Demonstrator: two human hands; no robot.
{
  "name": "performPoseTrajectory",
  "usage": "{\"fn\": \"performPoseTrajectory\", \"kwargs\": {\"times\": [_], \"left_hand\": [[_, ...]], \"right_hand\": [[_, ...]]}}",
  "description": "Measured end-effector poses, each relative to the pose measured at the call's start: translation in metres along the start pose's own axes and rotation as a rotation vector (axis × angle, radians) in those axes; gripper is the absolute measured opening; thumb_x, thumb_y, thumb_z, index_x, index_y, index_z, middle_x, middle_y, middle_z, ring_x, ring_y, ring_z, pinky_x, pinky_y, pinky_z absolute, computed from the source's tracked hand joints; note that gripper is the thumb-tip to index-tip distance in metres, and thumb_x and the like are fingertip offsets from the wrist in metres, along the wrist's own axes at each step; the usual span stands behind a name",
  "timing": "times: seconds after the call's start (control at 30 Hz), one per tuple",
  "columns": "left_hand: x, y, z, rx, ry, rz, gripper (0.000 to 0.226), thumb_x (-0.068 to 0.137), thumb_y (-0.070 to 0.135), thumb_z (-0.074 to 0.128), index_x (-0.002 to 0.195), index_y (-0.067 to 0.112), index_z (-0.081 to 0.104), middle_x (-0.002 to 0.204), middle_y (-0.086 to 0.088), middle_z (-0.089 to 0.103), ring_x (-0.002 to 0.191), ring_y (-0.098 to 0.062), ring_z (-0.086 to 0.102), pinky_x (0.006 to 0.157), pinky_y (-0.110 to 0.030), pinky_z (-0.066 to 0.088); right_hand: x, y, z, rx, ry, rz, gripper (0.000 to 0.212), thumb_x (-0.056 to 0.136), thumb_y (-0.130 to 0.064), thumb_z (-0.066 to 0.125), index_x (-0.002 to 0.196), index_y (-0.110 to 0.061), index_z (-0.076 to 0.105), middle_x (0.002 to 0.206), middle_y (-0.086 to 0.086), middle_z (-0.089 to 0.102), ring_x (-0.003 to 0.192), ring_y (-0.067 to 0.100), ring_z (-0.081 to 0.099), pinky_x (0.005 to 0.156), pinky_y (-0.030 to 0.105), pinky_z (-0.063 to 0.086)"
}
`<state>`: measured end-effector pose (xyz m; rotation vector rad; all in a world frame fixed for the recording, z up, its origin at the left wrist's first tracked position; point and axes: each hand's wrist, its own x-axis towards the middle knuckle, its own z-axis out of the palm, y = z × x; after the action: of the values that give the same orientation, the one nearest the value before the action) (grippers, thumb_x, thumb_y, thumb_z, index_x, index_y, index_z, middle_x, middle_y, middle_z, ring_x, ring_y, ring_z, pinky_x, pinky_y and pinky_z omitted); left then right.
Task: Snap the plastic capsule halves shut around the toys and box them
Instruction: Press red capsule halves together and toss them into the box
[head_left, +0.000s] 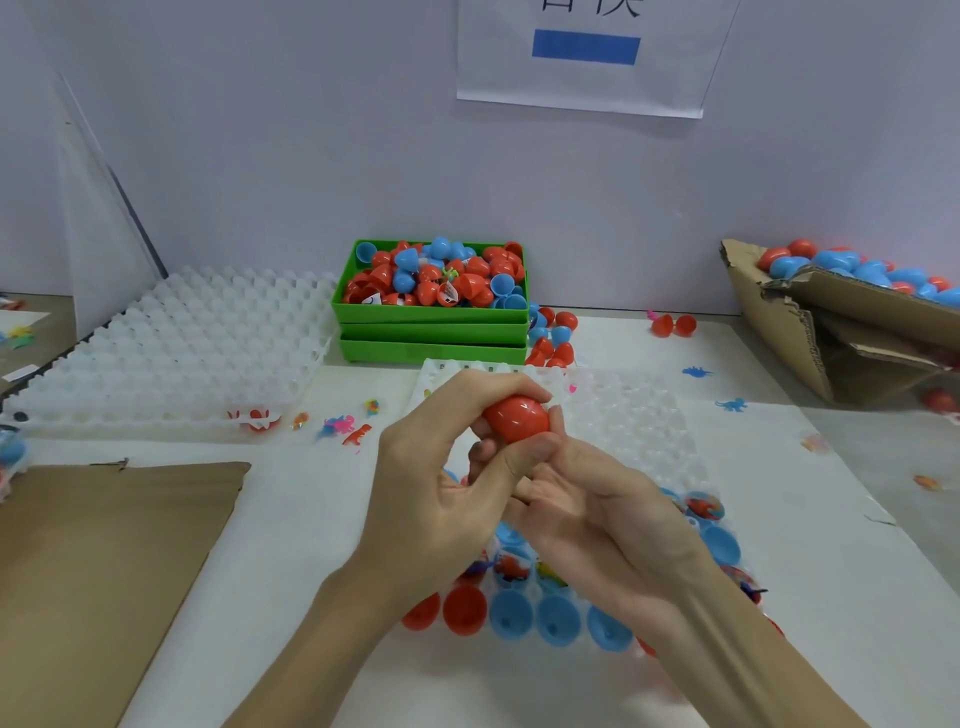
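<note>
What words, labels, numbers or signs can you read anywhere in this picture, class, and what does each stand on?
White paper sheet on the back wall: large black characters, cut off by the top edge, not readable; below them a plain blue rectangle with no text.
Small printed slips among the capsule halves in the top green plastic box: too small and blurred to read.
Red plastic capsule held in both hands: no visible marking.

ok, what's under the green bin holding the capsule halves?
The green bin sits on two more stacked green bins, edges only visible. Their contents are covered; red and blue capsule halves lie beside them.
</note>
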<state>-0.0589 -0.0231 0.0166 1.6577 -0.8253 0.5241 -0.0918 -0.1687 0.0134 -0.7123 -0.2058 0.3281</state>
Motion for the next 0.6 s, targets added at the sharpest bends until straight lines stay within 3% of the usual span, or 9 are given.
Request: {"fn": "performPoseTrajectory", "kwargs": {"times": [0.07,0.13,0.2,0.33,0.5,0.6], "left_hand": [[0.001,-0.001,-0.001,0.0,-0.019,-0.021,0.031,0.097,0.035,0.069,0.12,0.013,0.069,0.115,0.01,0.071,0.11,-0.015,0.067,0.092,-0.017,0.049],[0.002,-0.002,-0.001,-0.012,-0.059,-0.058,0.037,0.101,0.032,0.066,0.134,0.015,0.065,0.132,0.011,0.068,0.129,-0.014,0.061,0.103,-0.018,0.046],[0.003,-0.003,-0.001,0.004,-0.079,-0.061,0.046,0.102,0.032,0.062,0.146,0.019,0.056,0.145,0.014,0.06,0.14,-0.013,0.052,0.109,-0.016,0.04],[0.004,-0.003,-0.002,0.007,-0.064,-0.019,0.047,0.101,0.028,0.062,0.146,0.018,0.055,0.144,0.014,0.059,0.139,-0.017,0.053,0.11,-0.021,0.043],[0.005,-0.005,-0.005,0.052,-0.002,0.033,0.044,0.097,0.018,0.074,0.139,0.018,0.059,0.141,0.011,0.062,0.136,-0.017,0.057,0.11,-0.027,0.047],[0.006,-0.007,-0.008,0.079,0.005,0.017,0.043,0.095,0.026,0.077,0.135,0.021,0.063,0.134,0.014,0.066,0.128,-0.015,0.063,0.102,-0.022,0.051]], "right_hand": [[0.0,-0.003,0.001,-0.026,-0.019,-0.023,0.028,0.104,-0.019,0.057,0.118,-0.004,0.075,0.12,0.012,0.071,0.11,0.021,0.069,0.107,0.036,0.052],[0.0,-0.006,0.001,-0.069,-0.016,-0.058,0.039,0.097,-0.025,0.071,0.128,-0.002,0.07,0.127,0.013,0.069,0.121,0.024,0.066,0.11,0.038,0.049],[-0.001,-0.011,-0.001,-0.115,0.002,-0.12,0.047,0.096,-0.022,0.07,0.138,-0.002,0.061,0.139,0.017,0.064,0.132,0.031,0.06,0.113,0.042,0.047],[-0.004,-0.018,0.002,-0.274,0.013,-0.237,0.039,0.099,-0.011,0.062,0.138,-0.008,0.062,0.136,0.024,0.065,0.129,0.038,0.062,0.104,0.036,0.053],[-0.008,-0.018,0.009,-0.653,0.127,-0.392,0.033,0.103,-0.015,0.06,0.136,-0.02,0.066,0.124,0.009,0.074,0.115,0.029,0.072,0.096,0.028,0.057],[-0.009,-0.017,0.009,-0.816,0.262,-0.496,0.028,0.101,-0.013,0.064,0.128,-0.017,0.07,0.114,0.001,0.078,0.107,0.022,0.075,0.094,0.029,0.059]]}}
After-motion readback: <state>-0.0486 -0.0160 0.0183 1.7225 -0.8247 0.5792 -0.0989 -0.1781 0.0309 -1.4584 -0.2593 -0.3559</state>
